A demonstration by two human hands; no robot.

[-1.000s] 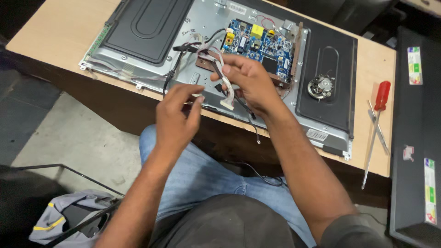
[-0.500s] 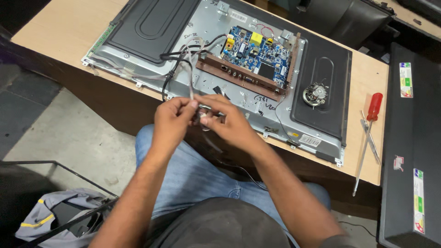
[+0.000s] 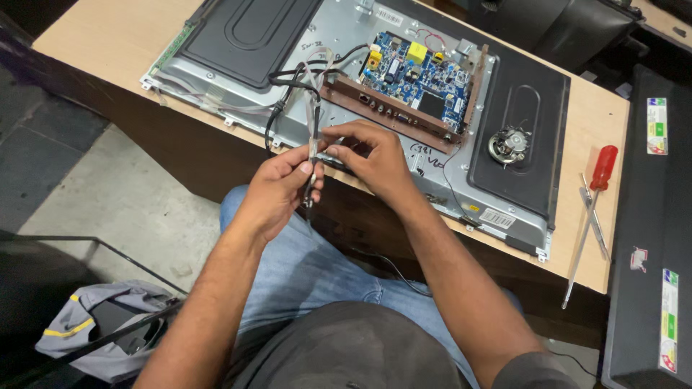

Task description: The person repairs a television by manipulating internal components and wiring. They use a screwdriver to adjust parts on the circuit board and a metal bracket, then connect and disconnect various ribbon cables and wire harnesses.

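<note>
Both my hands meet mid-frame at the bench (image 3: pixel 108 43) edge: left hand (image 3: pixel 277 191) pinches the flat ribbon cable (image 3: pixel 314 119), which runs straight up toward the circuit board (image 3: pixel 418 75); right hand (image 3: pixel 375 162) pinches its lower end, just beside.

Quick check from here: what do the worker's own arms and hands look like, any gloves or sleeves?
No gloves: the left hand and right hand are bare, with no rings or watch visible. Both forearms are bare; only a dark short sleeve edge shows at the right upper arm.
</note>
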